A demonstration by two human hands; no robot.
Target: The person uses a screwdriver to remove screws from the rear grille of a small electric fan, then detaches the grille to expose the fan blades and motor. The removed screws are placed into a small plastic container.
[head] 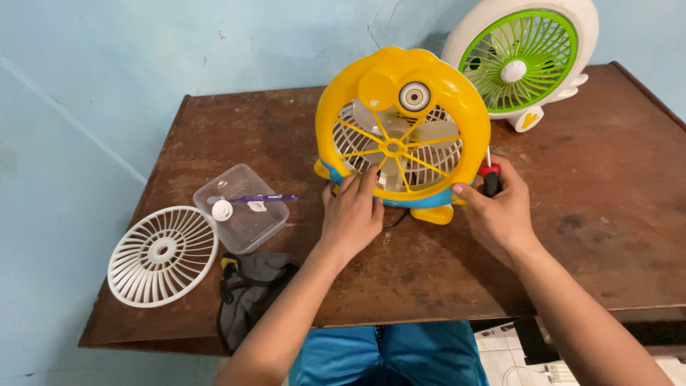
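A small yellow desk fan stood upright near the middle of a worn brown wooden table, toward its far edge. Its round housing was bright yellow with a blue band along the bottom, stubby yellow feet and a single cartoon eye near the top. Thin yellow spokes crossed the open face, with pale blades and a white grille visible behind them. The face pointed toward the near side, at the person, tilted slightly back; its long axis ran up and down.

The left hand rested against the lower left of the fan, fingers together and pressed to the rim and spokes. The right hand sat at the lower right edge, fingers curled around a screwdriver with a red and black handle, thumb touching the yellow rim.

To the left lay a detached white round grille, a clear plastic box with a purple pen across it, and a grey cloth at the near edge. A white and green fan stood far right
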